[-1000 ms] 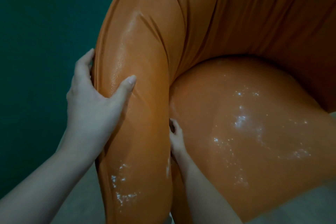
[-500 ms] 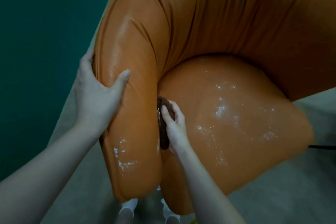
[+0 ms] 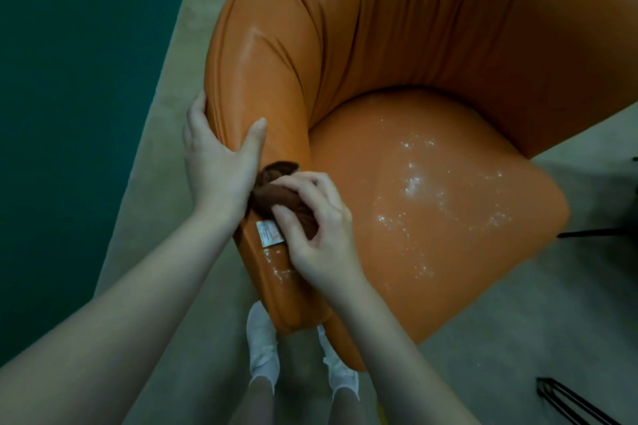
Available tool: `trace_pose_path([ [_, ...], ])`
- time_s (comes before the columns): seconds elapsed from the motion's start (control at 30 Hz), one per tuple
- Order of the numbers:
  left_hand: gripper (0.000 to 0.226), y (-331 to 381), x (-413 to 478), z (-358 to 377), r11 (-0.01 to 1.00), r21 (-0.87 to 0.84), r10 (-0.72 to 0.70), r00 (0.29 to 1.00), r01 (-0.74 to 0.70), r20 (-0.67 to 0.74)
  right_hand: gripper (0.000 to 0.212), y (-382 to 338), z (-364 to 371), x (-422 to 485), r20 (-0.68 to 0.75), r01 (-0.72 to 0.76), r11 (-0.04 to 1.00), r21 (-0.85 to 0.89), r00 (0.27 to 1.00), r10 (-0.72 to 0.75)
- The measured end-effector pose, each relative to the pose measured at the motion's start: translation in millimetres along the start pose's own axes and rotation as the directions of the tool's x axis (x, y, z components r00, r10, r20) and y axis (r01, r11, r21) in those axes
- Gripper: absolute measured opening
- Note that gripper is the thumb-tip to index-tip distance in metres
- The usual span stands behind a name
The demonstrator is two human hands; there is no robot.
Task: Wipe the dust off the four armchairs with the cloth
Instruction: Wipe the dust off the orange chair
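An orange leather armchair (image 3: 431, 190) fills the view, its seat speckled with pale dust. My left hand (image 3: 217, 155) clasps the chair's left arm, fingers on the outer side, thumb on top. My right hand (image 3: 317, 231) is closed on a bunched dark brown cloth (image 3: 272, 197) and holds it against the top of that arm, just below my left hand. A white label (image 3: 269, 233) hangs from the cloth. More dust lies on the arm's front end (image 3: 279, 269).
Beige carpet (image 3: 518, 355) surrounds the chair, and a dark green wall (image 3: 69, 79) runs along the left. My feet in white shoes (image 3: 262, 345) stand at the arm's front end. Thin black metal legs (image 3: 566, 400) show at the lower right.
My right hand has come up out of the gap between arm and seat with the brown cloth and set it on top of the arm. The view has pulled back; my left hand kept its hold.
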State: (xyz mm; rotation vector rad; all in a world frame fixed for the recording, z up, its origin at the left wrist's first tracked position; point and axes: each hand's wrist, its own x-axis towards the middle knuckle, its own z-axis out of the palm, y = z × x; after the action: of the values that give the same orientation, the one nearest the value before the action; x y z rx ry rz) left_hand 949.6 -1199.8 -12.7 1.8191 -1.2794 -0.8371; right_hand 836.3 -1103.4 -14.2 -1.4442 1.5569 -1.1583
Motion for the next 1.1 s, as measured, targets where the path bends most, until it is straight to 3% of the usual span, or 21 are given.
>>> trace_pose_path([
  [0.23, 0.06, -6.5, 3.1, -24.1, 0.939, -0.318, -0.058, 0.973, 0.129, 0.223, 0.024, -1.5, -6.3, 27.4, -0.027, -0.002, 0.989, -0.15, 1.0, -0.002],
  [0.37, 0.058, -13.4, -2.6, -39.5, 0.919, -0.357, -0.06, 0.955, 0.166, 0.29, 0.024, -10.6, -2.9, 18.0, 0.124, 0.112, 0.963, -0.247, 0.989, -0.083],
  [0.5, 0.076, -23.9, -15.2, -43.6, 0.897, -0.387, -0.073, 0.935, 0.213, 0.346, 0.023, -16.8, -17.7, -11.5, 0.298, 0.222, 0.942, -0.252, 0.944, -0.143],
  [0.77, 0.087, -24.9, -32.6, -43.5, 0.882, -0.419, -0.085, 0.947, 0.216, 0.311, 0.025, -17.7, -14.7, 36.3, 0.278, 0.229, 0.93, -0.288, 0.949, -0.147],
  [1.1, 0.052, -18.9, -59.6, -42.2, 0.878, -0.414, -0.154, 0.961, 0.239, 0.23, 0.022, -3.7, -43.8, -11.5, 0.473, 0.332, 0.933, -0.139, 0.85, -0.232],
])
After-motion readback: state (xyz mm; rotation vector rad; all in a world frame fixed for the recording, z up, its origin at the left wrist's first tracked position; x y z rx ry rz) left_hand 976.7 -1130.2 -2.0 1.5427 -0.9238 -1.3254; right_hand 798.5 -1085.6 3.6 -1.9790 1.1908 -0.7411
